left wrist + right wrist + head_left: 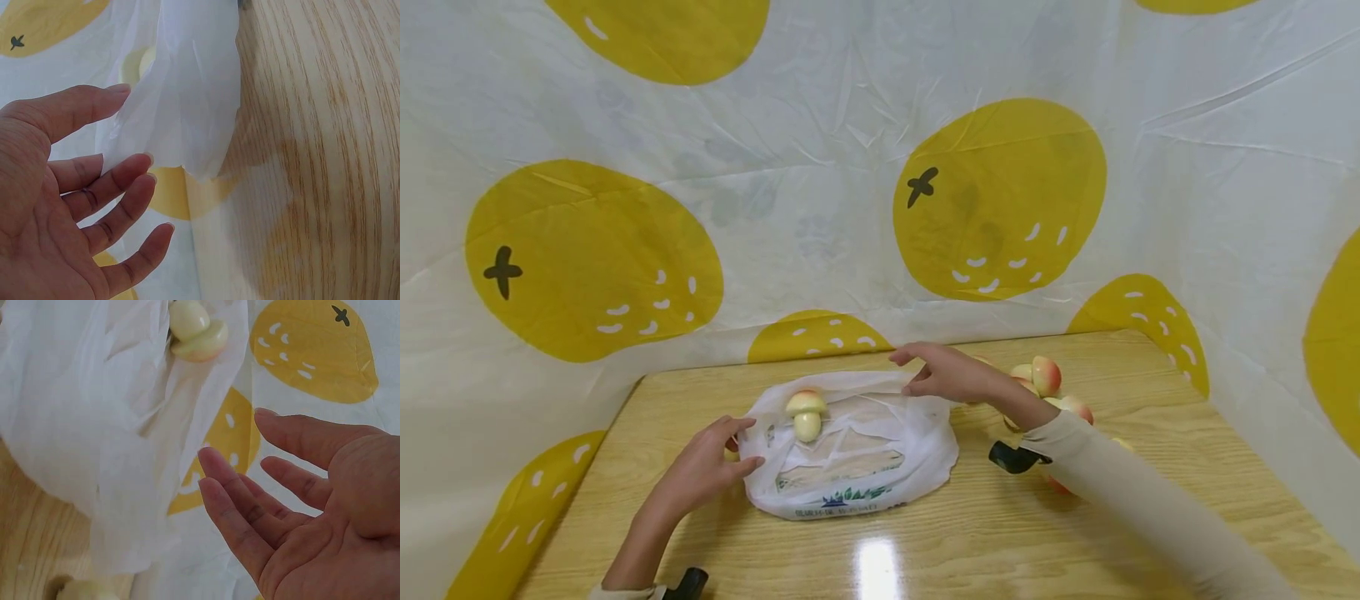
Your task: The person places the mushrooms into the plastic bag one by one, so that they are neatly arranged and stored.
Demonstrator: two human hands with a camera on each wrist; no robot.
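Observation:
A white plastic bag [925, 442] with green print lies on the wooden table, its mouth spread wide. A toy mushroom [807, 425] with a pale stem and red-tinged cap sits at its upper left; the right wrist view also shows this mushroom [190, 322]. My left hand [703, 462] is at the bag's left edge, thumb and fingers apart; in the left wrist view, one finger of the left hand [69, 206] passes behind the plastic. Over the bag's upper right edge is my right hand [951, 372], its fingers spread and holding nothing.
Several similar red-and-cream pieces [1047, 376] are grouped right of the bag, partly hidden by the right forearm. Part of a yellowish object [731, 455] shows behind the left hand. A white cloth with yellow fruit prints [820, 225] hangs behind the wooden table [1165, 475].

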